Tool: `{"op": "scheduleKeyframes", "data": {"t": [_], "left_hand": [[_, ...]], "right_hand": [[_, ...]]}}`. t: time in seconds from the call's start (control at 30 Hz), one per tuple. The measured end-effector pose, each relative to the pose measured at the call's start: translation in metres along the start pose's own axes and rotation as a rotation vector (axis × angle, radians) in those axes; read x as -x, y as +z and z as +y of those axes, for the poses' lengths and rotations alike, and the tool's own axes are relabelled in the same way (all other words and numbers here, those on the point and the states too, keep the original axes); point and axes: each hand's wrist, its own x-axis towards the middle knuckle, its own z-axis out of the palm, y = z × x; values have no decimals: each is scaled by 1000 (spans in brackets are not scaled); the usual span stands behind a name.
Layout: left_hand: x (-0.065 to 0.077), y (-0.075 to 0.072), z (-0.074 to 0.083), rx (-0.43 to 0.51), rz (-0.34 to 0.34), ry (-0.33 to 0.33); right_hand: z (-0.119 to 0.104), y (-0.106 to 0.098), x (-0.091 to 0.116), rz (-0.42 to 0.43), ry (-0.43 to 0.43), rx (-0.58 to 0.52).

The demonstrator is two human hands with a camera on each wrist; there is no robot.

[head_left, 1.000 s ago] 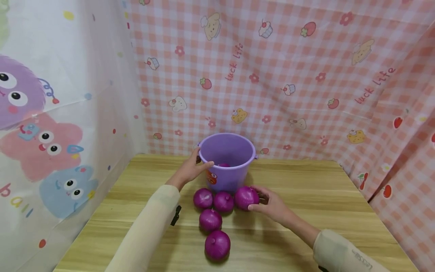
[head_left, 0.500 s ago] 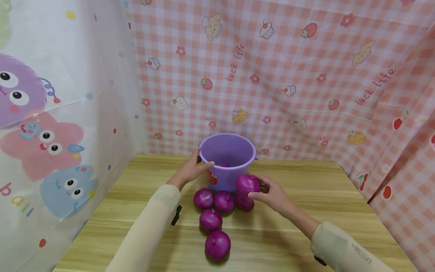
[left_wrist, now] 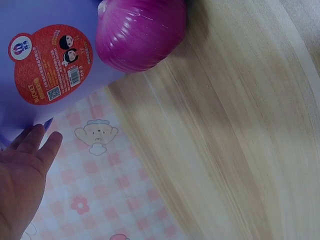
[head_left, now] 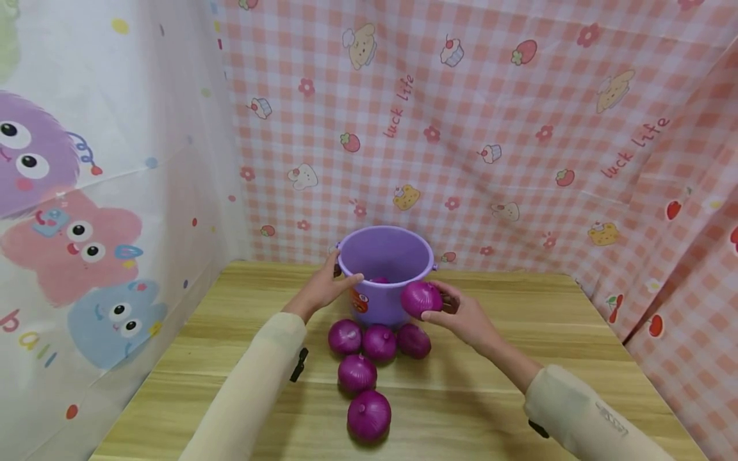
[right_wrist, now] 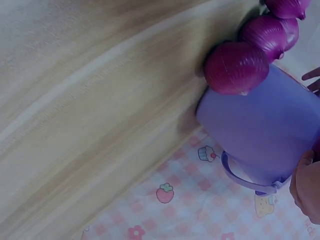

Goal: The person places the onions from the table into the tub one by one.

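Observation:
My right hand (head_left: 464, 317) holds a purple onion (head_left: 421, 299) in the air before the right front of a purple bucket (head_left: 380, 302). Thumb and fingers grip the onion from its right side. My left hand (head_left: 323, 288) rests against the bucket's left side, its thumb laid at the front rim; in the left wrist view the hand's (left_wrist: 25, 172) fingers look fairly straight against the bucket. Deep inside the bucket, part of another onion (head_left: 379, 280) shows. Three onions stand in a row before it, the rightmost onion (head_left: 414, 341) below the held one.
Nearer the person lie two more onions, a middle onion (head_left: 357, 374) and a front onion (head_left: 369, 416). The wooden table (head_left: 507, 384) ends at a pink checked cloth (head_left: 490, 160) behind the bucket. A white printed cloth (head_left: 173, 128) hangs at the left.
My right hand has lifted its onion from the row to just below the bucket's rim, uncovering the rightmost onion beneath. The left hand and bucket have stayed put.

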Motion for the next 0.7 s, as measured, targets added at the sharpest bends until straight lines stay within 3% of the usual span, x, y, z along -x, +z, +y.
{"op": "scheduleKeyframes", "data": {"t": [0.7], "left_hand": [[-2, 1, -2, 14, 2, 0]], "right_hand": [[-28, -10, -38, 85, -17, 14]]}}
